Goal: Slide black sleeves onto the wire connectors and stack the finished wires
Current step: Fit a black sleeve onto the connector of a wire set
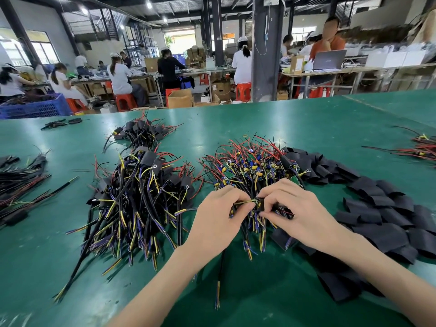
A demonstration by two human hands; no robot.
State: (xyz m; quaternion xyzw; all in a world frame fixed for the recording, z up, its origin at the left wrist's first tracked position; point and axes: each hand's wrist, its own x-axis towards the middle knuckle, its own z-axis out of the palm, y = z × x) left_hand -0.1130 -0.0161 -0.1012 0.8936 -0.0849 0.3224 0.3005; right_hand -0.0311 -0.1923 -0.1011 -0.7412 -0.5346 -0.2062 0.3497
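Over green counter (306, 119), left hand (219, 215) and right hand (304, 213) meet at near edge of bare wire pile (247, 166). Left fingers pinch yellow wire (245, 202). Right fingers curl round black sleeve (260, 205), held between both hands. Sleeve maybe partly over wire end, hard to see. To left lies finished wire stack (141, 197). To right lies loose sleeve pile (377, 208), just beside bare wire pile.

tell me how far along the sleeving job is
Done: a sleeved pile lies at left. In hand: the left hand holds a wire while the right hand pinches a sleeve at its end. Left: a big bare pile and many loose sleeves.
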